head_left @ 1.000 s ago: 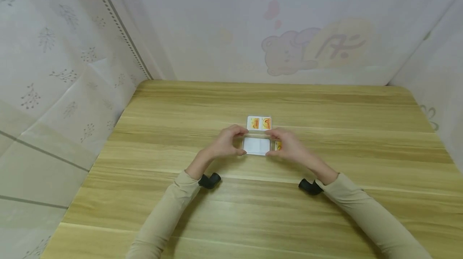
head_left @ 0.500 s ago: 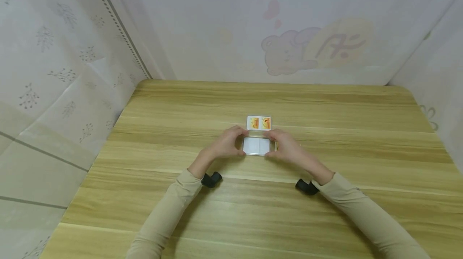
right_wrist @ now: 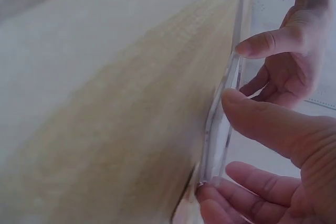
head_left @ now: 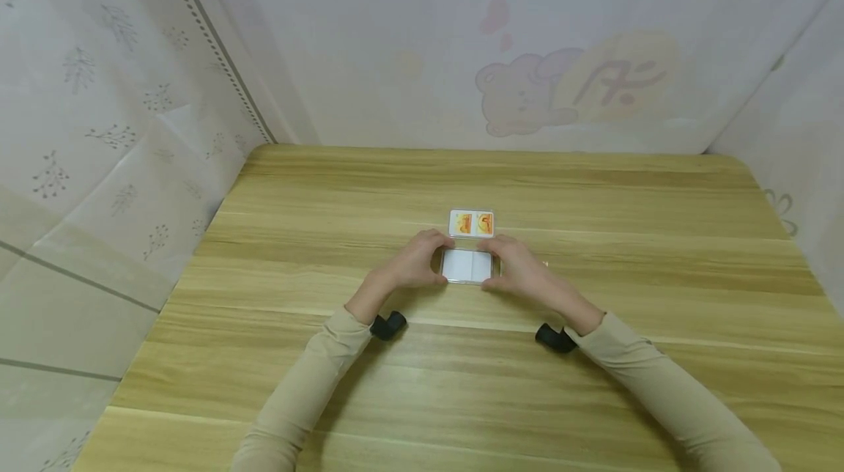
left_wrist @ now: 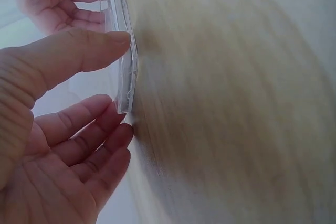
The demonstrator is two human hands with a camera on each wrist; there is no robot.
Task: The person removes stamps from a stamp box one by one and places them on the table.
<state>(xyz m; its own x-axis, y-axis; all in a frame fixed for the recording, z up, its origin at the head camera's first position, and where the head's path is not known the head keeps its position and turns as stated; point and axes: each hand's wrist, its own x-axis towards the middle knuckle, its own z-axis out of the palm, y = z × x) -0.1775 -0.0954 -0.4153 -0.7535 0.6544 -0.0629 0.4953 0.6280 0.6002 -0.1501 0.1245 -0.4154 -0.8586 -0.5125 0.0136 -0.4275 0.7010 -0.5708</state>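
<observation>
Flat and low over the table lies a thin clear plastic case (head_left: 467, 265) with two white panels inside, long side facing me. My left hand (head_left: 417, 261) holds its left end, thumb (left_wrist: 102, 51) on the near edge and fingers by the far edge. At the right end my right hand (head_left: 521, 267) grips it likewise, its thumb (right_wrist: 252, 116) on the near edge. Just beyond lies a second clear case (head_left: 471, 223) with two orange-and-yellow pictures. Mostly hidden under my right hand is another small thing, a bit of its edge (head_left: 545, 264) showing.
The wood-grain table (head_left: 343, 193) has rounded far corners. A pale printed curtain (head_left: 369, 54) hangs behind it and at both sides. Black wrist mounts (head_left: 389, 326) sit below each hand, near the beige sleeves (head_left: 310, 384).
Both hands stay on the clear case and hardly move. My right hand has shifted slightly left and now covers the orange-and-yellow piece beside the case.
</observation>
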